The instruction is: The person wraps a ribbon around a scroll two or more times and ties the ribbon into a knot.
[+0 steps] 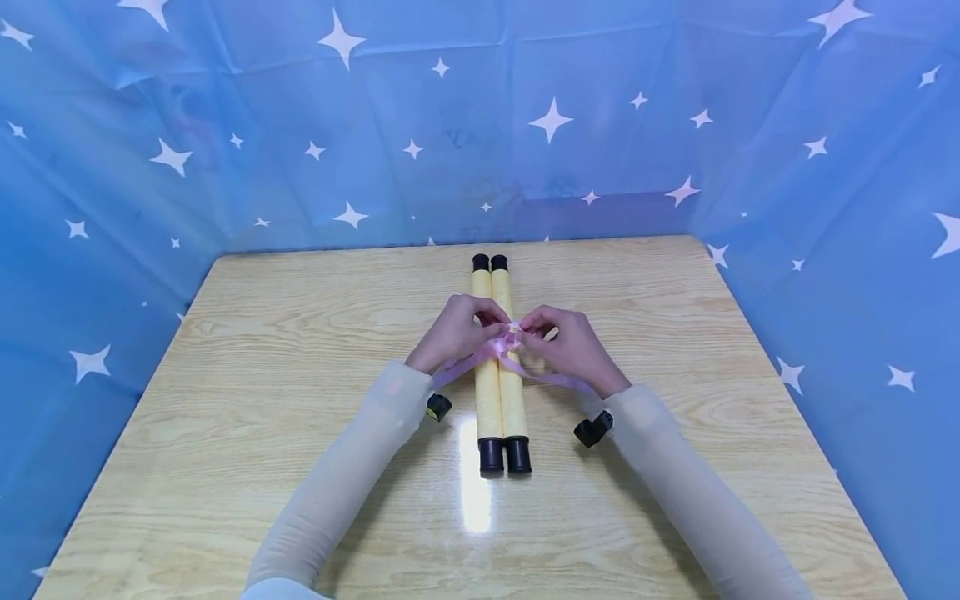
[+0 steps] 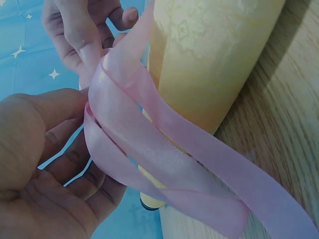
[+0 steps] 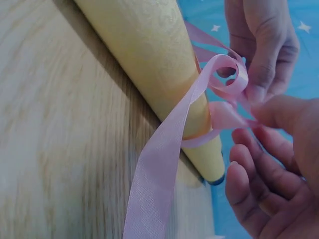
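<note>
Two pale yellow patterned scrolls point(image 1: 489, 400) with black end caps lie side by side on the table. A pink satin ribbon point(image 3: 159, 164) passes around their middle, its loops and tails spreading to both sides. Above the scrolls, my left hand point(image 1: 461, 329) pinches the ribbon between thumb and finger; the left wrist view shows a folded loop point(image 2: 117, 109) at those fingertips. My right hand point(image 1: 566, 337) faces it from the other side and also pinches the ribbon, close to the left fingertips. Whether a knot lies under the fingers is hidden.
The wood-grain table point(image 1: 315, 333) extends on both sides of the scrolls. Behind it and along its sides hangs a blue curtain point(image 1: 450, 108) with white stars. A small black wrist camera point(image 1: 594, 428) sits by the right cuff, another point(image 1: 438, 407) by the left.
</note>
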A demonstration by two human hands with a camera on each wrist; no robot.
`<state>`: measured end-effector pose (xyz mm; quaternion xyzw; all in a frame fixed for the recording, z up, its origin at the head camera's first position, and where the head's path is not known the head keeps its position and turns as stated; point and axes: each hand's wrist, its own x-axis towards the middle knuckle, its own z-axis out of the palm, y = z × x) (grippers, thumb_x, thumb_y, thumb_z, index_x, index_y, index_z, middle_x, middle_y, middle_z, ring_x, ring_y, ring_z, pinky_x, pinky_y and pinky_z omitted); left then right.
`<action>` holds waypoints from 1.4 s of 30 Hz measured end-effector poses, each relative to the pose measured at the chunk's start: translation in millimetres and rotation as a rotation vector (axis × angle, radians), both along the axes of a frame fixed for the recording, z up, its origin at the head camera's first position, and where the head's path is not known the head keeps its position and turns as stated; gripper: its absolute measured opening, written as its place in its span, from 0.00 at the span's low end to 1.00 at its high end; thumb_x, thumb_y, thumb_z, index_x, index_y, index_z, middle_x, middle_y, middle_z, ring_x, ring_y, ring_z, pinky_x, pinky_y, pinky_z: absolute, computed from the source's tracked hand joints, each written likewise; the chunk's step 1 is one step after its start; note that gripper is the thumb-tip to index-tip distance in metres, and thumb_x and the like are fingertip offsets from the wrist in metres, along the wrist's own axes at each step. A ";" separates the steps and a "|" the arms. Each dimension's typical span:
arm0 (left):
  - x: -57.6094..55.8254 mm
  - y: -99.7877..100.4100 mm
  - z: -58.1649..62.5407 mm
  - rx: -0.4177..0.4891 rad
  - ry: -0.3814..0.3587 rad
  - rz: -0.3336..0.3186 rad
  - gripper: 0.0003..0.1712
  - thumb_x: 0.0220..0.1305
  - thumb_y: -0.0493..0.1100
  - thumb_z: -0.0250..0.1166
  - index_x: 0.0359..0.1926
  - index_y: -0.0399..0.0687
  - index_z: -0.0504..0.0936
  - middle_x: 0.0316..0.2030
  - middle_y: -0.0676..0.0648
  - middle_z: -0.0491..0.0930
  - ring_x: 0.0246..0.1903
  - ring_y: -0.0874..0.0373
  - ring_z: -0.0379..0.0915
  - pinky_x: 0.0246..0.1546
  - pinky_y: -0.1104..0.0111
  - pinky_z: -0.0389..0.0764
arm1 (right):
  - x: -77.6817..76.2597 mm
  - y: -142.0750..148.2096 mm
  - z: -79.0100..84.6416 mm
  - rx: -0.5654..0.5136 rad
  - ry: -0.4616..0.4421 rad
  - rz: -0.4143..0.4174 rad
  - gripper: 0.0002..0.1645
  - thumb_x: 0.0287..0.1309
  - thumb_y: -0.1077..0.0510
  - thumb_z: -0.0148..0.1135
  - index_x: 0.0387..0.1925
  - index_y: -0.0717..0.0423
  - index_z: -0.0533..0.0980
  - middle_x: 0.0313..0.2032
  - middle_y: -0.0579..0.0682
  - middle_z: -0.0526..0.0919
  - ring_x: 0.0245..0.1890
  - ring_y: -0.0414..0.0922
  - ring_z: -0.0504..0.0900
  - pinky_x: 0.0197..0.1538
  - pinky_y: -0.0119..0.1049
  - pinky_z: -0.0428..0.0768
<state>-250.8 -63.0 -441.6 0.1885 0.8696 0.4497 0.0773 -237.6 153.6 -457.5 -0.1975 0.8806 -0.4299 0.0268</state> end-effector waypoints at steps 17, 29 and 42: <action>-1.4 0.4 0.3 -0.008 0.019 -0.019 0.05 0.65 0.37 0.65 0.39 0.46 0.87 0.29 0.54 0.82 0.32 0.60 0.76 0.34 0.70 0.77 | -4.6 5.7 1.5 -0.034 0.026 -0.042 0.04 0.61 0.54 0.67 0.36 0.48 0.82 0.30 0.42 0.83 0.32 0.41 0.80 0.32 0.37 0.77; 19.9 5.6 14.3 -0.173 0.262 -0.195 0.07 0.59 0.39 0.69 0.39 0.46 0.89 0.34 0.54 0.81 0.37 0.58 0.70 0.37 0.69 0.74 | -6.4 7.7 2.9 -0.048 -0.001 -0.040 0.07 0.62 0.50 0.66 0.37 0.48 0.82 0.32 0.43 0.84 0.34 0.42 0.80 0.36 0.39 0.77; 15.8 8.3 8.1 -0.170 0.273 -0.078 0.09 0.62 0.44 0.69 0.41 0.44 0.84 0.37 0.52 0.79 0.31 0.61 0.70 0.28 0.72 0.74 | -3.3 11.2 2.3 -0.088 -0.071 -0.050 0.05 0.60 0.52 0.68 0.37 0.47 0.82 0.34 0.46 0.85 0.36 0.47 0.81 0.39 0.42 0.78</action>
